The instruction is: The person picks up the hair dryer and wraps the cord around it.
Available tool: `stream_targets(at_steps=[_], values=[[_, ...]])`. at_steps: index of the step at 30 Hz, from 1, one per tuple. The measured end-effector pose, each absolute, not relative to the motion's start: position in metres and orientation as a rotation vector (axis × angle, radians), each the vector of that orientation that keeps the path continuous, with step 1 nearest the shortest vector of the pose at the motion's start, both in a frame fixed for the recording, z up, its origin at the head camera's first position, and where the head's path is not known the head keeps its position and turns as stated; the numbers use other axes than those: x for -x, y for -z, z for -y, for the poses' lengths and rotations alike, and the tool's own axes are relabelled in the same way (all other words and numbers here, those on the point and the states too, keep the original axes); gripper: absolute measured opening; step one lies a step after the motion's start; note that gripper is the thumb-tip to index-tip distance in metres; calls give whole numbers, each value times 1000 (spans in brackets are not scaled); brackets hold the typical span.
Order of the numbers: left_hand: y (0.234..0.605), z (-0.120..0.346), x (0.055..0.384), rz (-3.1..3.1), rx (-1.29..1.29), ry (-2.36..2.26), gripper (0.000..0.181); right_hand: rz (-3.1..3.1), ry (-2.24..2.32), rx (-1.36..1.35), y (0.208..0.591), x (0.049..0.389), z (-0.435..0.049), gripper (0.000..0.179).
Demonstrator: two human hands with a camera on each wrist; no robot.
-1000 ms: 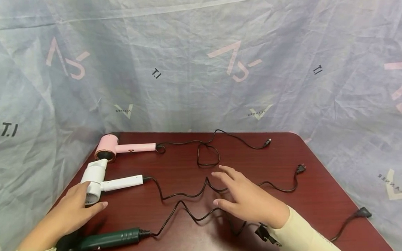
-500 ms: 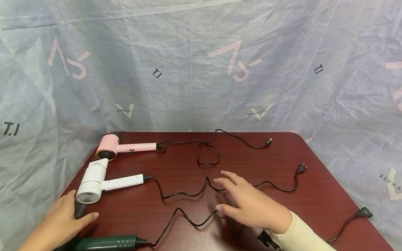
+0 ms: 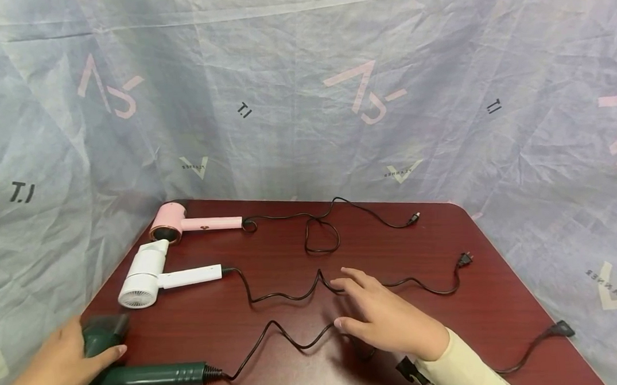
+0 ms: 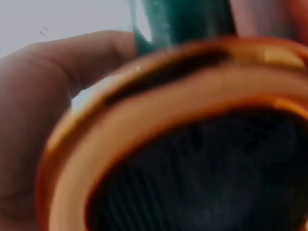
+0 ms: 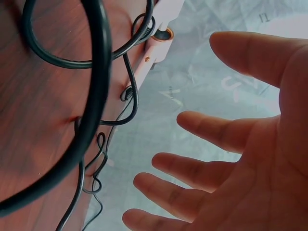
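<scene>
My left hand [image 3: 62,358] grips the head of a dark green hair dryer [image 3: 105,339] at the table's near left, thumb on one side and fingers over the other. The dryer's green handle [image 3: 156,376] points right. Its copper-rimmed dark end [image 4: 202,168] fills the left wrist view, with the left hand [image 4: 29,134] beside it. Over the near middle of the table, my right hand [image 3: 391,318] is held with fingers spread, holding nothing, above the black cord [image 3: 305,346]. In the right wrist view, that hand's palm [image 5: 260,149] shows next to looped cord [image 5: 98,72].
A white hair dryer [image 3: 146,274] lies just beyond the green one. Behind it is a pink hair dryer [image 3: 170,218] near the far left corner. Their cords run right across the dark red table [image 3: 269,246] to plugs [image 3: 463,259]. A printed grey cloth [image 3: 295,130] surrounds the table.
My left hand has moved from beside the white hair dryer back toward the near left, onto the green one. The green dryer has shifted slightly left. My right hand has moved only slightly.
</scene>
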State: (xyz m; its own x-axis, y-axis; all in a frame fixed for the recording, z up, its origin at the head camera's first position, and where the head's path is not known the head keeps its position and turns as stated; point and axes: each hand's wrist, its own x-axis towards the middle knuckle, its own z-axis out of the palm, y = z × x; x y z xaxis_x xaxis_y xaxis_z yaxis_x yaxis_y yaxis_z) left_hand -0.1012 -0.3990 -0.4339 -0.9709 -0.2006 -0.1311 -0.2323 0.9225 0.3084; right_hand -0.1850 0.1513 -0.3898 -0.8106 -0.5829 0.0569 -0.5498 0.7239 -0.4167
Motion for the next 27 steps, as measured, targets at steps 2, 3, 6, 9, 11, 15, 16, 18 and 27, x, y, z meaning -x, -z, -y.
stream_targets(at_steps=[2, 3, 6, 9, 11, 15, 16, 18, 27], values=[[434, 401, 97, -2934, 373, -485, 122, -2839, 654, 933, 391, 186, -151, 62], [434, 401, 95, -2916, 384, -495, 123, -2837, 655, 929, 391, 186, -151, 62], [432, 401, 91, -2866, 396, -528, 114, -2816, 662, 910, 393, 187, -151, 62], [432, 401, 87, -2798, 424, -555, 101, -2795, 663, 894, 394, 187, -150, 63], [433, 402, 85, -2757, 444, -560, 96, -2789, 663, 891, 394, 187, -150, 63], [435, 403, 85, -2723, 476, -554, 99, -2806, 666, 898, 395, 188, -151, 61], [436, 403, 85, -2724, 480, -555, 99, -2813, 667, 903, 396, 188, -151, 61], [436, 403, 85, -2721, 483, -565, 98, -2825, 668, 917, 396, 189, -151, 59], [434, 400, 86, -2730, 486, -563, 94, -2875, 684, 1015, 396, 191, -152, 53]])
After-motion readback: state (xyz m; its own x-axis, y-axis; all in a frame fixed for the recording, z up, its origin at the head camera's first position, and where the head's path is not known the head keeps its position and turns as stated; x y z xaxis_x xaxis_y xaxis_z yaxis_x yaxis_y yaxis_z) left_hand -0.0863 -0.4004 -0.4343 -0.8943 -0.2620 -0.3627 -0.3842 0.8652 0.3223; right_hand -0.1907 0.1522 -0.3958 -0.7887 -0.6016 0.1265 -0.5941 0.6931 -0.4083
